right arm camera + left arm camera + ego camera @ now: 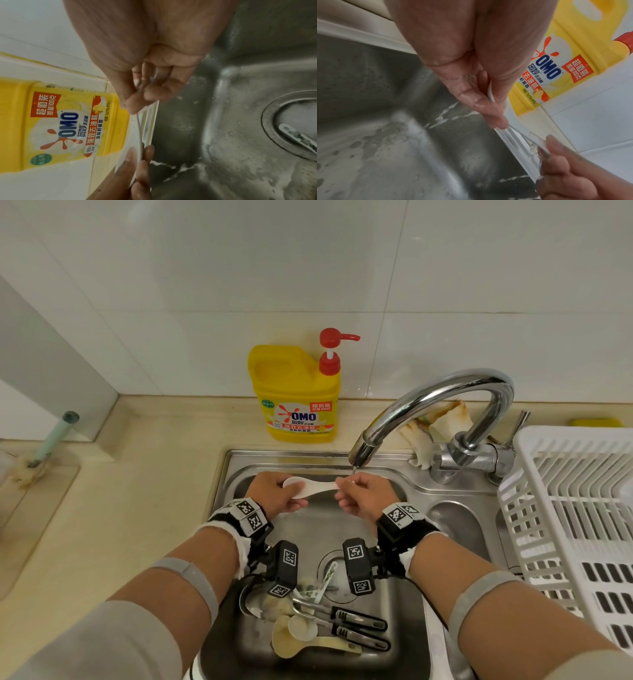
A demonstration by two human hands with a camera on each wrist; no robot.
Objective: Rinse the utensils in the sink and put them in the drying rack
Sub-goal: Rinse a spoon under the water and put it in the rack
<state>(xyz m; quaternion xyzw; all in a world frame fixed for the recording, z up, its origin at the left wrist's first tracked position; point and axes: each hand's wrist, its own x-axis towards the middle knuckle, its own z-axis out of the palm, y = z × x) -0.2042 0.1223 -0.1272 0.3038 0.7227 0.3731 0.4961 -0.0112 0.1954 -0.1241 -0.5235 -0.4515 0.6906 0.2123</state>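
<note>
Over the steel sink both hands hold one white plastic spoon crosswise below the tap spout. My left hand grips the bowl end; in the left wrist view its thumb and fingers pinch the thin white edge. My right hand pinches the handle end, where a thin stream of water lands. The right wrist view shows the spoon edge-on between the two hands. Several dirty utensils lie in a pile at the basin's near end.
A white slatted drying rack stands to the right of the sink. A yellow detergent bottle with a red pump stands behind the basin, against the tiled wall. A crumpled cloth lies behind the tap. The drain holds a patterned spoon.
</note>
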